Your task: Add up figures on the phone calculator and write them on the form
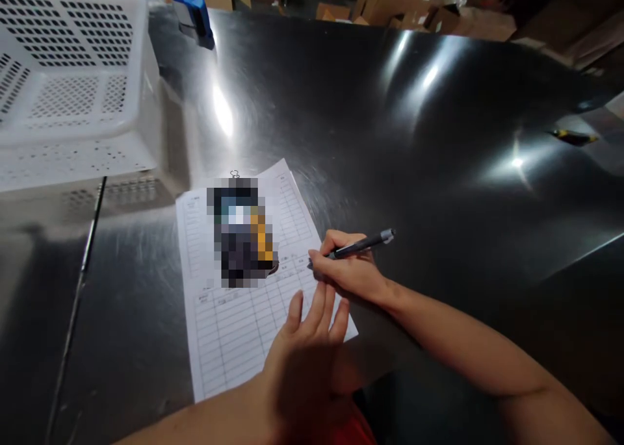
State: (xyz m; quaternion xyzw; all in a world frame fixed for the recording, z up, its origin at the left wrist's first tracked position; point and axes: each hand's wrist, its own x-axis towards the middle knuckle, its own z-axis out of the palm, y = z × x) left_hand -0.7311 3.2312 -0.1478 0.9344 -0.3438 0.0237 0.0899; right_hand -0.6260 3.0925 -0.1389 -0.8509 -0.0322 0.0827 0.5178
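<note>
The right hand (351, 273) grips a pen (361, 245) at the printed form (244, 289)'s right edge, writing, while the open left hand (307, 347) flattens its lower corner.

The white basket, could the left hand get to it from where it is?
Probably yes. The left hand lies flat on the paper, holding nothing, and only bare metal table lies between it and the basket. It would be a long stretch, though.

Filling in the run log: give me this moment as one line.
right hand: holds pen, tip on form | left hand: flat on form | basket: far left on metal table
</note>
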